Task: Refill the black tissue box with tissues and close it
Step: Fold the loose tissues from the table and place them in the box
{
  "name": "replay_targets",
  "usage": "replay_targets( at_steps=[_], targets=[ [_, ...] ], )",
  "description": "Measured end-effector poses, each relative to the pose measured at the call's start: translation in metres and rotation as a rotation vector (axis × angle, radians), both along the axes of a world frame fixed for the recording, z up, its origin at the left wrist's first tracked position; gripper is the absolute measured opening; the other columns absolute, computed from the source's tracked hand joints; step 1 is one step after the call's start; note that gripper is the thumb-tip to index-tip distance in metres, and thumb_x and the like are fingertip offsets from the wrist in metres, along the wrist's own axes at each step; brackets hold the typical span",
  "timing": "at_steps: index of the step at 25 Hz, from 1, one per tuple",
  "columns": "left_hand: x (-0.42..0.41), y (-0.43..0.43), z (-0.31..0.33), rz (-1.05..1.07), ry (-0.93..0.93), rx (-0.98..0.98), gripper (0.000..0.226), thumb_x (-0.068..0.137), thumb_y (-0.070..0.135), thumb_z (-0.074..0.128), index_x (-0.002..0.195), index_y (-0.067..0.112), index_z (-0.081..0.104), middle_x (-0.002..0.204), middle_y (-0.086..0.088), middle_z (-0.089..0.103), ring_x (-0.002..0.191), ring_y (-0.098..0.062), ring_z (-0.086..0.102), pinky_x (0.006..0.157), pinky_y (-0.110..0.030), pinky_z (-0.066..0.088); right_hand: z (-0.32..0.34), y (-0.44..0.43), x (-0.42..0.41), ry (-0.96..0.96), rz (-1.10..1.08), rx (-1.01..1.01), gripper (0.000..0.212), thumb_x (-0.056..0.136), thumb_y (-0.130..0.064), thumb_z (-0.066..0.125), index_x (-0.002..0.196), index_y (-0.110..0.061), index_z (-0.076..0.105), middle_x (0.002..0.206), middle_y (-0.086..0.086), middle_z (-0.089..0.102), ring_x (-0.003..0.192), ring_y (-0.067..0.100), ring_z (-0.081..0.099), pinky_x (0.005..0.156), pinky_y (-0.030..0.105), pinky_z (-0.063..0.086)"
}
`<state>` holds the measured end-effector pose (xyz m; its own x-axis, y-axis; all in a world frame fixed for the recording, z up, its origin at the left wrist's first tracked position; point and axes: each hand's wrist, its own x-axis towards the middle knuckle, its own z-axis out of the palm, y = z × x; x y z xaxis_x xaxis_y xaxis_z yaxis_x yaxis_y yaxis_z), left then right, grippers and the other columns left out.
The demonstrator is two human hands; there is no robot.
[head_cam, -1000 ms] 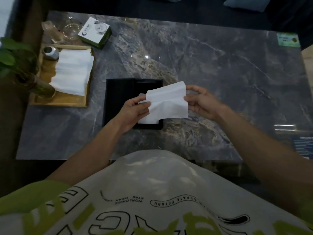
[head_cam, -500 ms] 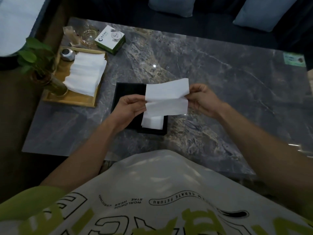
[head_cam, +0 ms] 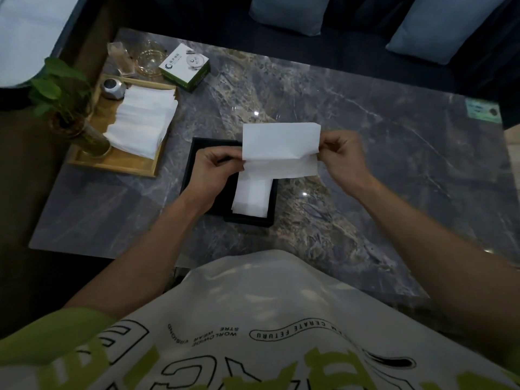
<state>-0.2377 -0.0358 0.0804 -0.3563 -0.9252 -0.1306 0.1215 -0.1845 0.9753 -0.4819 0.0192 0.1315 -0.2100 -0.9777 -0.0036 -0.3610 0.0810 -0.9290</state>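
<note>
Pinching one white tissue (head_cam: pixel 281 147) at opposite edges: left hand (head_cam: pixel 209 171), right hand (head_cam: pixel 342 156), above one open black tissue box (head_cam: pixel 197 153) on table (head_cam: pixel 394 164). One tissue stack (head_cam: pixel 140 119) on wooden tray (head_cam: pixel 112 164).

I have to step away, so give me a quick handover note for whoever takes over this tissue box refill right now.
Left hand and right hand: each pinches one end of a tissue, stretched above the black tissue box.
Box: open on the marble table, a few tissues inside.
Spare stack: on the wooden tray, far left.
Done: some tissues loaded.
Left: lay this tissue in, add the stack, close the box.
</note>
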Motion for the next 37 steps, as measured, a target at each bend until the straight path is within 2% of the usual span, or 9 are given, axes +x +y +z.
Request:
replay_targets(
  at_steps=[1, 5, 7, 12, 15, 20, 25, 32, 37],
  targets=[
    [-0.002, 0.000, 0.002, 0.017, 0.008, -0.006, 0.019, 0.079, -0.014, 0.064, 0.088, 0.000, 0.074, 0.091, -0.003, 0.075, 0.096, -0.027, 0.068, 0.091, -0.042, 0.055, 0.004, 0.000, 0.002, 0.025, 0.006, -0.042, 0.042, 0.069, 0.020, 0.040, 0.077, -0.004, 0.073, 0.082, 0.009, 0.074, 0.077, -0.002, 0.064, 0.075, 0.037, 0.051],
    [-0.007, -0.002, 0.013, 0.035, 0.108, -0.035, 0.021, 0.080, -0.013, 0.064, 0.081, 0.005, 0.074, 0.089, -0.003, 0.075, 0.089, -0.019, 0.070, 0.079, -0.032, 0.055, 0.016, -0.004, 0.007, 0.052, 0.028, -0.137, 0.051, 0.068, 0.022, 0.045, 0.088, -0.016, 0.073, 0.085, -0.026, 0.072, 0.085, -0.004, 0.066, 0.074, 0.023, 0.051],
    [-0.009, -0.004, 0.017, 0.049, 0.100, -0.065, 0.019, 0.080, -0.013, 0.062, 0.085, 0.003, 0.072, 0.097, -0.012, 0.072, 0.096, -0.022, 0.068, 0.083, -0.030, 0.054, 0.020, -0.005, 0.008, 0.049, 0.026, -0.141, 0.043, 0.066, 0.024, 0.044, 0.067, -0.009, 0.071, 0.084, -0.023, 0.072, 0.086, -0.003, 0.066, 0.075, 0.018, 0.049],
    [-0.010, -0.005, 0.028, 0.052, 0.022, -0.078, 0.021, 0.085, -0.011, 0.057, 0.086, 0.004, 0.071, 0.106, -0.017, 0.065, 0.097, -0.013, 0.064, 0.080, -0.019, 0.050, 0.028, -0.005, 0.007, -0.067, 0.032, -0.097, 0.036, 0.066, 0.020, 0.038, 0.067, -0.001, 0.067, 0.084, -0.018, 0.073, 0.086, 0.001, 0.067, 0.073, 0.018, 0.051],
    [-0.011, -0.004, 0.024, 0.026, 0.094, -0.022, 0.027, 0.089, -0.008, 0.051, 0.082, 0.004, 0.074, 0.107, -0.019, 0.066, 0.102, -0.023, 0.064, 0.083, -0.027, 0.053, 0.026, -0.007, 0.003, -0.143, 0.042, -0.011, 0.039, 0.077, 0.021, 0.041, 0.065, -0.005, 0.068, 0.086, -0.014, 0.074, 0.088, 0.005, 0.068, 0.072, 0.021, 0.053],
    [-0.016, -0.001, 0.025, 0.007, 0.065, 0.171, 0.034, 0.093, 0.007, 0.039, 0.101, 0.013, 0.071, 0.106, -0.010, 0.072, 0.104, -0.024, 0.067, 0.086, -0.034, 0.053, 0.023, -0.006, 0.005, -0.206, 0.011, 0.146, 0.039, 0.089, 0.006, 0.039, 0.083, -0.008, 0.075, 0.082, -0.008, 0.073, 0.078, 0.007, 0.064, 0.065, 0.021, 0.049],
    [-0.016, 0.005, 0.026, -0.173, -0.128, 0.104, 0.027, 0.087, 0.022, 0.070, 0.114, 0.019, 0.069, 0.105, -0.005, 0.073, 0.100, -0.017, 0.068, 0.084, -0.039, 0.055, 0.029, -0.003, 0.009, -0.011, 0.116, 0.139, 0.015, 0.090, -0.006, 0.063, 0.094, -0.014, 0.074, 0.089, -0.010, 0.072, 0.084, -0.004, 0.064, 0.076, 0.012, 0.045],
    [-0.010, 0.009, 0.028, -0.396, -0.166, 0.087, 0.025, 0.087, 0.017, 0.069, 0.111, 0.009, 0.071, 0.105, -0.009, 0.074, 0.097, -0.021, 0.071, 0.082, -0.032, 0.057, 0.031, -0.006, 0.018, 0.026, 0.237, 0.156, 0.031, 0.084, 0.005, 0.066, 0.109, -0.013, 0.068, 0.105, 0.001, 0.070, 0.099, 0.010, 0.067, 0.088, 0.022, 0.052],
    [-0.003, 0.018, 0.011, -0.291, -0.177, 0.152, 0.015, 0.088, 0.014, 0.069, 0.102, 0.010, 0.069, 0.096, -0.007, 0.074, 0.087, -0.017, 0.070, 0.073, -0.029, 0.054, 0.008, -0.003, 0.022, -0.053, 0.244, 0.439, 0.050, 0.082, -0.007, 0.075, 0.126, -0.019, 0.055, 0.107, 0.005, 0.069, 0.094, 0.013, 0.068, 0.078, 0.027, 0.057]
  ],
)
